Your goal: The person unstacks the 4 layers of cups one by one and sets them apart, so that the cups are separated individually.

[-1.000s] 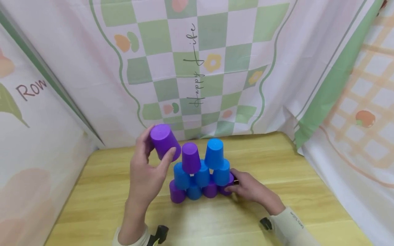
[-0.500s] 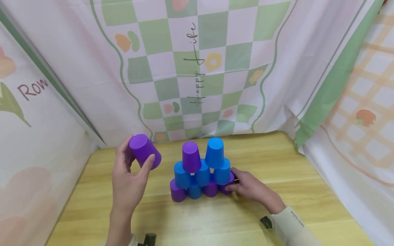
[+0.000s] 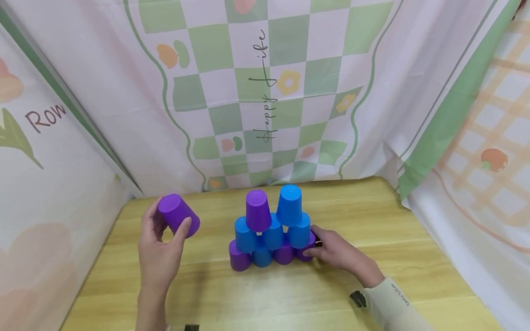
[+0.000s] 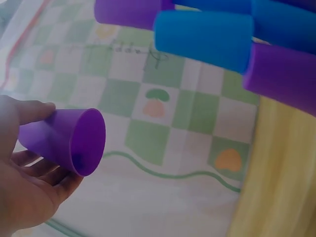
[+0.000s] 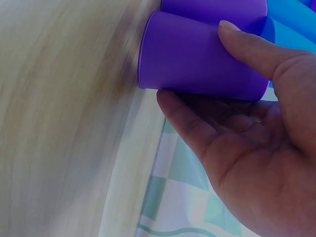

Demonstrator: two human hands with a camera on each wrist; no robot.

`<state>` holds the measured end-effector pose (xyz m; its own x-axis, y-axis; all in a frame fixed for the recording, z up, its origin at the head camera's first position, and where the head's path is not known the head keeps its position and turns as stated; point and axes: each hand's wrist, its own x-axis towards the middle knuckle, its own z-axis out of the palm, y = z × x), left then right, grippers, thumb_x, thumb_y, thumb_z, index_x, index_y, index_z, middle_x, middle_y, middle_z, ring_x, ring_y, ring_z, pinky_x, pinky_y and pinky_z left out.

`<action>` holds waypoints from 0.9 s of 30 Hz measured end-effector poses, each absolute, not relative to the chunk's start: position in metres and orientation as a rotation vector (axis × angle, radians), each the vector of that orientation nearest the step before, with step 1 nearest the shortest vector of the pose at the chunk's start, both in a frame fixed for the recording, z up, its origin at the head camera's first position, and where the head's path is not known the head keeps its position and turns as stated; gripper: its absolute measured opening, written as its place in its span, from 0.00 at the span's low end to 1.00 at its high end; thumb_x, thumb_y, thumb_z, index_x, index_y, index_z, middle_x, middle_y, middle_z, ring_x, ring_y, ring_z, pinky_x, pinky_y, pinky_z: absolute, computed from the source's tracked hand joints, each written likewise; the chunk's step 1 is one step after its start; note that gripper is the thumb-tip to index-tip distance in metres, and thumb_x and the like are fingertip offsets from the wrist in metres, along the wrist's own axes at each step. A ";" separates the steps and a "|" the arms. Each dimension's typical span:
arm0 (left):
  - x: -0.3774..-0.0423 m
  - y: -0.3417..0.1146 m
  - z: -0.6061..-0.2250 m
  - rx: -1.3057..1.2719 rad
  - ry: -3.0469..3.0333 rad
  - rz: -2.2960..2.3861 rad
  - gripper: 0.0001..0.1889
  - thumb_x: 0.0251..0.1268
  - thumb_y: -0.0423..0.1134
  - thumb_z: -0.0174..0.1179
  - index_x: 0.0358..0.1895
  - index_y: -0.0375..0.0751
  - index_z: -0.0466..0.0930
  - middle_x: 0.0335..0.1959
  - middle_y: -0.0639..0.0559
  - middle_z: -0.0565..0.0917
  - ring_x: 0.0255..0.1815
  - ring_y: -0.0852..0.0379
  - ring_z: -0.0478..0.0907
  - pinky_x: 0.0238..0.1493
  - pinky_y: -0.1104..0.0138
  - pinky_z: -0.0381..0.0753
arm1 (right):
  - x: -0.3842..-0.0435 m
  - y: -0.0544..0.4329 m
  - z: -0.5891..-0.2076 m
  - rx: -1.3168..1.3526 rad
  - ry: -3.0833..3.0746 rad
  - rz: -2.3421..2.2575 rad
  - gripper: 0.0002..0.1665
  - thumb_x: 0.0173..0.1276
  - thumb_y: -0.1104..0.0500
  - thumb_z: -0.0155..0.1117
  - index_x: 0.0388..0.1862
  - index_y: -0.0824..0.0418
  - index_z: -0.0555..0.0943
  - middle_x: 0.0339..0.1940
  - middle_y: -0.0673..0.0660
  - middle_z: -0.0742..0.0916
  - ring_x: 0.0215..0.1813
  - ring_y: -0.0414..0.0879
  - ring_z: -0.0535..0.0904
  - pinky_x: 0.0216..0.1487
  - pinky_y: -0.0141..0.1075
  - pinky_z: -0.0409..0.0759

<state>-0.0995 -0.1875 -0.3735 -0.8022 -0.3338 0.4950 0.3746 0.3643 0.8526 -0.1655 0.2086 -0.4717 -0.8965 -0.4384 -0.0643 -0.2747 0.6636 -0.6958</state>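
Note:
My left hand (image 3: 159, 259) grips a purple cup (image 3: 178, 215) in the air, left of the stack. That cup is tilted, its open mouth facing lower right in the head view; the left wrist view looks into its hollow (image 4: 90, 143). The cup stack stands upside down: a bottom row of purple and blue cups, three blue cups (image 3: 272, 233) above, then a purple cup (image 3: 258, 211) and a blue cup (image 3: 290, 205) side by side on top. At its right end, my right hand (image 3: 337, 250) holds the bottom-row purple cup (image 5: 197, 57) between thumb and fingers.
The stack stands on a wooden table (image 3: 265, 303). A checked curtain (image 3: 285, 115) hangs at the table's back edge, with printed cloth walls on the left (image 3: 49, 193) and right (image 3: 480, 197). A small black object (image 3: 358, 299) sits by the right sleeve.
My left hand has carried the purple cup left and down, from beside the top of the stack to well apart from it. The right hand and the stacked cups have stayed in place.

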 end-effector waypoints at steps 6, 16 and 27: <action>-0.100 -0.195 -0.385 0.053 -2.020 -1.465 0.36 0.63 0.23 0.70 0.75 0.38 0.70 0.62 0.53 0.80 0.59 0.60 0.80 0.66 0.79 0.77 | -0.165 0.209 -0.472 -0.554 2.647 -1.050 0.24 0.72 0.53 0.73 0.61 0.60 0.78 0.55 0.57 0.89 0.53 0.48 0.85 0.55 0.50 0.89; -0.111 -0.213 -0.405 0.216 -2.080 -1.455 0.37 0.63 0.26 0.72 0.75 0.36 0.68 0.64 0.40 0.79 0.59 0.62 0.77 0.68 0.79 0.76 | -0.163 0.209 -0.472 -0.574 2.646 -1.063 0.25 0.72 0.53 0.73 0.62 0.61 0.78 0.57 0.59 0.88 0.58 0.54 0.86 0.59 0.55 0.88; -0.123 -0.228 -0.426 0.318 -2.115 -1.523 0.38 0.64 0.26 0.72 0.76 0.31 0.64 0.67 0.33 0.76 0.68 0.40 0.76 0.76 0.61 0.76 | -0.165 0.209 -0.473 -0.609 2.650 -1.068 0.25 0.73 0.54 0.72 0.63 0.61 0.77 0.56 0.58 0.89 0.57 0.54 0.86 0.59 0.54 0.88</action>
